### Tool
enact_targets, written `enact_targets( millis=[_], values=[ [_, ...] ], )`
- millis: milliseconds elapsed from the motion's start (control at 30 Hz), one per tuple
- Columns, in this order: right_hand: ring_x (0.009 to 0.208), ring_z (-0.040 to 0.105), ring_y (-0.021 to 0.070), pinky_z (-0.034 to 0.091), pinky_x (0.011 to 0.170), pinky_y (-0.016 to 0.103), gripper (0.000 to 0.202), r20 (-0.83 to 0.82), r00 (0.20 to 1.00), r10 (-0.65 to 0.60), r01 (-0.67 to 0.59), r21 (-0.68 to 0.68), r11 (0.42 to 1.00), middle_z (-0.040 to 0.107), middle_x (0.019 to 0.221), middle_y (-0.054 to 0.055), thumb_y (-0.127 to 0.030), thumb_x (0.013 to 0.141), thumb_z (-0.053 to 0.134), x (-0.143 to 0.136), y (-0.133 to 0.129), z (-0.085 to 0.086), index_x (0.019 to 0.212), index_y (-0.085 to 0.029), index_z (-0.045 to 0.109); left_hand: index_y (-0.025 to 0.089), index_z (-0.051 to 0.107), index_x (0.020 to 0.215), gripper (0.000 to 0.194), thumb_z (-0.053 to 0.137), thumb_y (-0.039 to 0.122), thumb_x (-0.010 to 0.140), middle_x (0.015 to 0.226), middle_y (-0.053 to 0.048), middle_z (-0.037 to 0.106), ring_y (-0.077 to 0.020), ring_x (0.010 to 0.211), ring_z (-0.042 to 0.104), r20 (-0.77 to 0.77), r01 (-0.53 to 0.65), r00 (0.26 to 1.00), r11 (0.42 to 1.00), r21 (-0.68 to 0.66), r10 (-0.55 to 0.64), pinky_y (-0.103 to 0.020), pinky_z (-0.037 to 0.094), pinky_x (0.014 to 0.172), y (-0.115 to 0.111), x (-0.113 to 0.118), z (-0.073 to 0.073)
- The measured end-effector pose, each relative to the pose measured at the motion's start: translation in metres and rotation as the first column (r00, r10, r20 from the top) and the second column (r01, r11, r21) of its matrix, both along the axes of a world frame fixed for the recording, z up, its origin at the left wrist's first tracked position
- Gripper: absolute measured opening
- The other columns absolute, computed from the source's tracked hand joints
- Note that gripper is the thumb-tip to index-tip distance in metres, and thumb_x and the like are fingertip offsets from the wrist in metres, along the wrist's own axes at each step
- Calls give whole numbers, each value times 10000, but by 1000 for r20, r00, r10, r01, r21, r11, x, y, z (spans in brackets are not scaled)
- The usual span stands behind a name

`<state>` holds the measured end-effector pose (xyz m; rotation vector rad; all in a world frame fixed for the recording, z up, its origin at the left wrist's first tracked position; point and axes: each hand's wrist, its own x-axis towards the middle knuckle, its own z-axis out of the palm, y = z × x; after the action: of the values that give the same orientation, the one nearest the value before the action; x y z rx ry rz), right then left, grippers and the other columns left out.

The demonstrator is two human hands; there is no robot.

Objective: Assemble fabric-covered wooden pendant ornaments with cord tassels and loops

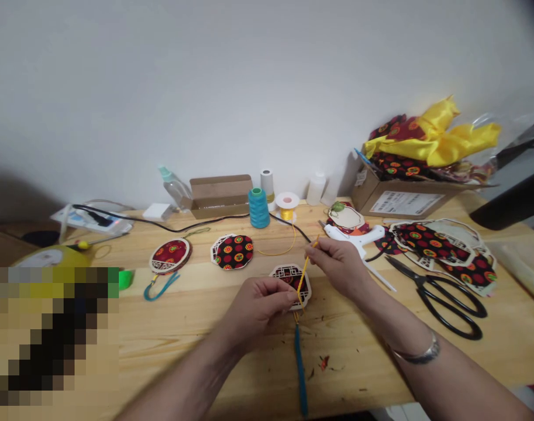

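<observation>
A: State the condition of each hand.

B: Right hand [337, 263]: thumb and fingertips pinched together on the upper part of the yellow cord [306, 269]. Left hand [264, 304]: thumb and forefinger pinched together on the cord's lower part. The cord runs straight and slanted between them.

A: Locate the octagonal ornament [288, 275].

B: Beneath the cord, partly covered by the left hand. A blue tassel [300, 368] extends from its near side. Whether the left fingers also grip the frame cannot be told; they hide the contact.

A: List adjacent items on the wooden table [196, 327].

B: Right: black-handled scissors [420, 280] and a white glue gun [352, 235]. Behind: a blue thread cone [259, 209]. Left: a patterned fabric piece [234, 252] and a round ornament [171, 255].
</observation>
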<state>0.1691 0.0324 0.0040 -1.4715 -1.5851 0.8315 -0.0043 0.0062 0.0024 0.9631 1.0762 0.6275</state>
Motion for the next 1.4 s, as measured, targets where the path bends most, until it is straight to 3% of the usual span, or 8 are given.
enact_targets(
  millis=[233, 400, 500, 633, 767, 867, 1233, 1400],
  values=[
    [481, 365, 82, 276, 474, 216, 342, -88, 995, -39, 41, 27, 999, 443, 504, -35, -351, 826, 494, 5, 2, -4, 537, -169, 479, 129, 660, 593, 153, 710, 273, 609, 437, 53, 461, -29, 399, 279, 52, -15, 999, 999, -40, 17, -207, 134, 421, -2, 0, -2],
    [419, 401, 82, 301, 434, 230, 492, -254, 958, -136, 128, -49, 991, 562, 550, 16, -533, 850, 390, 6, 3, -3, 638, -144, 605, 117, 652, 596, 173, 723, 275, 606, 464, 44, 482, -24, 407, 297, 175, -141, 973, 988, -65, 150, -197, 148, 424, 0, 0, -3],
    [461, 461, 103, 341, 472, 240, 474, -176, 984, -1, -25, -148, 989, 555, 498, 22, -516, 805, 489, -2, -5, 0, 561, -133, 621, 111, 654, 608, 186, 728, 281, 608, 463, 47, 477, -17, 392, 269, 200, -203, 956, 977, -67, 213, -194, 139, 417, 3, 0, -3],
    [546, 508, 107, 381, 518, 230, 337, -396, 890, 225, -342, -257, 904, 596, 585, 10, -445, 765, 581, -17, -17, 1, 649, -136, 652, 117, 657, 604, 176, 712, 280, 642, 512, 12, 541, -53, 447, 400, 219, -197, 955, 980, -34, 200, -196, 238, 445, 4, -1, -3],
    [539, 537, 100, 428, 536, 232, 260, -592, 798, 112, -373, -339, 864, 631, 619, 4, -388, 662, 701, -23, -20, 2, 734, -142, 657, 122, 686, 660, 174, 710, 294, 651, 560, -14, 589, -104, 533, 510, 209, -178, 962, 984, -17, 178, -220, 340, 513, 2, -1, -3],
    [459, 488, 72, 395, 471, 211, 229, -590, 805, 57, -327, -362, 873, 608, 577, -16, -337, 628, 726, -22, -19, 2, 707, -140, 640, 125, 695, 684, 190, 715, 310, 646, 566, -16, 596, -112, 537, 520, 194, -180, 964, 983, -17, 180, -225, 352, 515, 0, -1, -4],
    [470, 398, 52, 312, 446, 183, 172, -429, 897, 106, -242, -276, 930, 480, 497, -56, -233, 683, 638, -20, -18, 5, 575, -142, 540, 131, 680, 692, 194, 692, 324, 687, 598, -17, 608, -92, 549, 513, 177, -120, 977, 993, -14, 120, -211, 346, 535, -1, -1, -7],
    [454, 456, 62, 374, 455, 190, 222, -514, 848, 129, -330, -320, 888, 515, 501, -45, -332, 729, 616, -22, -19, 5, 633, -148, 536, 128, 685, 688, 250, 707, 375, 658, 545, -7, 582, -96, 514, 492, 170, -131, 977, 991, 12, 127, -219, 332, 504, 0, -1, -3]
  ],
)
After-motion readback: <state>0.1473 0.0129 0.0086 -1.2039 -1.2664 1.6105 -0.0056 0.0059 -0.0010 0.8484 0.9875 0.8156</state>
